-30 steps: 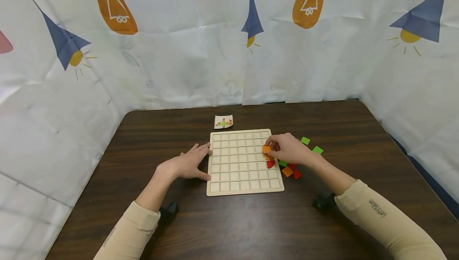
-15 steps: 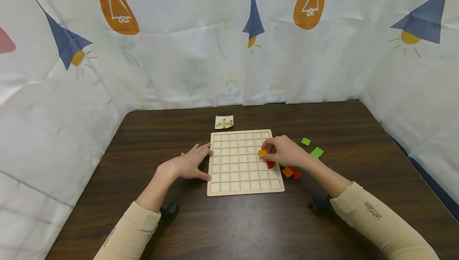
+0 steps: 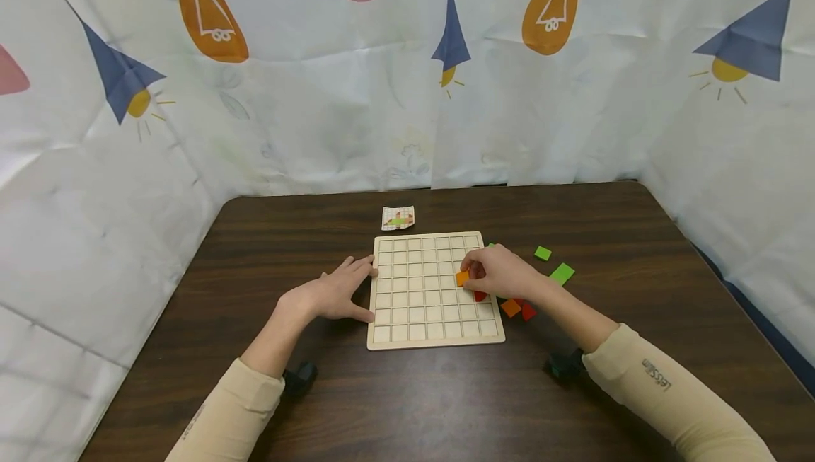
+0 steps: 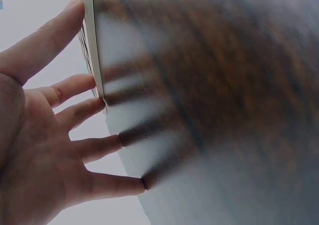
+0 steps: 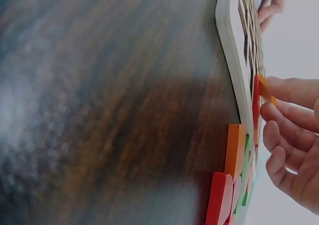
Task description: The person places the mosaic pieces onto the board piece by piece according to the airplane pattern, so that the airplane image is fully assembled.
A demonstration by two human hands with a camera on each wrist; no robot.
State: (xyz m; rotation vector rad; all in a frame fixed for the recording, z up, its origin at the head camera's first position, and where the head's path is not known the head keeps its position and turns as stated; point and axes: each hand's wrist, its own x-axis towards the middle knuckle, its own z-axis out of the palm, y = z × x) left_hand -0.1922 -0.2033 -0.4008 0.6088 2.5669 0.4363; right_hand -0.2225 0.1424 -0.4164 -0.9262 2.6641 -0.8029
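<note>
A pale wooden grid board (image 3: 417,299) lies on the dark table. My right hand (image 3: 504,271) pinches an orange square tile (image 3: 463,278) between thumb and finger, low over the board's right part. Just below it a red tile (image 3: 480,296) sits at the board's right side, partly hidden by the hand. My left hand (image 3: 334,291) is spread at the board's left edge; in the left wrist view, the thumb and two fingertips (image 4: 97,104) are right at that edge, and the other fingertips reach the table.
Beside the board's right edge lie an orange tile (image 3: 511,308), a red tile (image 3: 528,311) and several others. Two green tiles (image 3: 542,253) (image 3: 562,274) lie farther right. A small picture card (image 3: 397,218) is behind the board. A patterned curtain (image 3: 331,122) hangs behind the table (image 3: 407,405).
My right hand has moved left and slightly toward me, carrying the orange tile from the board's right column inward. The left hand has stayed at the board's edge.
</note>
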